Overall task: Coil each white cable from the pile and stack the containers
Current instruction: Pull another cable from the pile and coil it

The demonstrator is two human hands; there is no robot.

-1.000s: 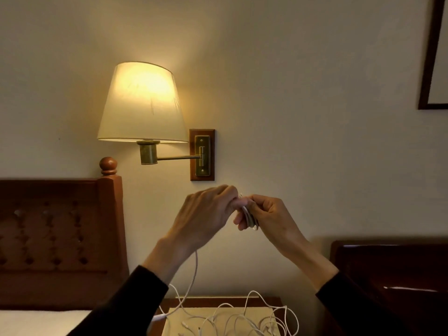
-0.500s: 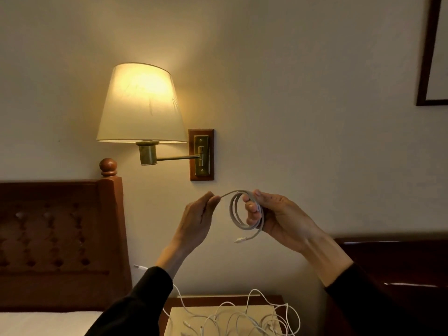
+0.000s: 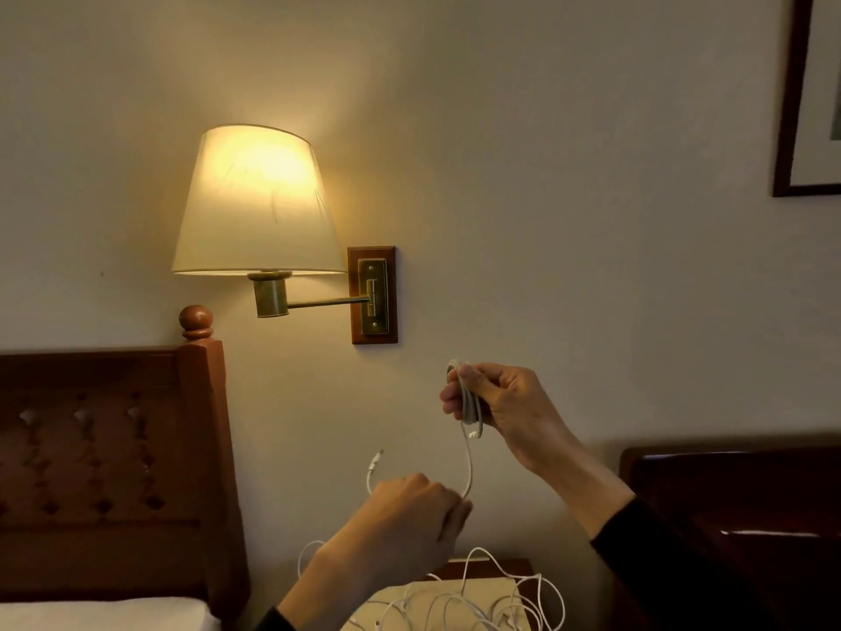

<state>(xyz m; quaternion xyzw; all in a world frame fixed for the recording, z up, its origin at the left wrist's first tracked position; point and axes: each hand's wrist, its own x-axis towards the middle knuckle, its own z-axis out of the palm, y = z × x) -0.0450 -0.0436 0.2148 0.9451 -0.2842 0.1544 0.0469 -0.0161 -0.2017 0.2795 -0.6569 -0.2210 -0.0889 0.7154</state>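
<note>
While I look up at the wall, my right hand point(image 3: 500, 405) is raised in front of it, fingers closed around a small coil point(image 3: 468, 403) of white cable, the loops pinched flat between thumb and fingertips. One short end with a plug hangs just under the coil. From the coil a single strand point(image 3: 468, 466) drops down to my left hand point(image 3: 409, 516), which sits lower and nearer the camera. That hand is curled shut on the strand, knuckles towards me, and the free end with its plug point(image 3: 375, 462) curves up out of the fist on the far side. The two hands are apart, joined only by that hanging length. Below them, at the bottom edge, the pile point(image 3: 473, 603) of loose white cables lies tangled on a pale sheet point(image 3: 491, 587) atop the nightstand point(image 3: 500, 566); I cannot tell how many cables are in it. A lit wall lamp point(image 3: 257, 202) hangs above left, on a brass arm fixed to a wooden plate. The carved headboard point(image 3: 109, 448) stands at left, with white bedding in the corner below it. A dark wooden piece point(image 3: 737, 503) sits at right, and a frame corner point(image 3: 801, 129) shows at top right. Both sleeves are dark.
</note>
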